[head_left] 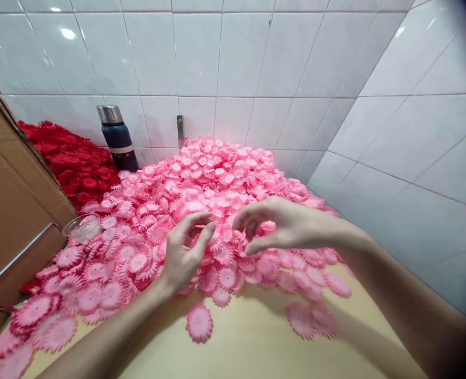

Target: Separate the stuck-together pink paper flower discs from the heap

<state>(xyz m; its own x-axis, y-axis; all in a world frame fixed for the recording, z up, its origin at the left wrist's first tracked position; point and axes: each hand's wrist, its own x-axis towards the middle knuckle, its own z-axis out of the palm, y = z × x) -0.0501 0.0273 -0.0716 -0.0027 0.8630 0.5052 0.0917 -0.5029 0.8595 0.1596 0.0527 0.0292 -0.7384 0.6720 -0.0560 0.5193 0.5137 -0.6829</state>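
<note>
A big heap of pink flower-shaped discs with fringed edges (138, 261) spreads over the table. In front of the heap's middle is my left hand (185, 247), its fingers curved and the thumb apart from them, with nothing seen between. My right hand (274, 226) faces it from the right, fingers bent downward and thumb apart, also holding nothing that I can see. A gap separates the two hands, and pink discs show through it. Closer to me, a single pink disc (199, 322) lies on the pale table (233, 347).
Behind on the left, a dark blue bottle (118, 139) with a metal cap stands near a pile of red discs (79, 163). A cardboard box (16, 189) and a clear plastic cup (82, 227) are at the left. White tiled walls (241, 58) close off the back and right.
</note>
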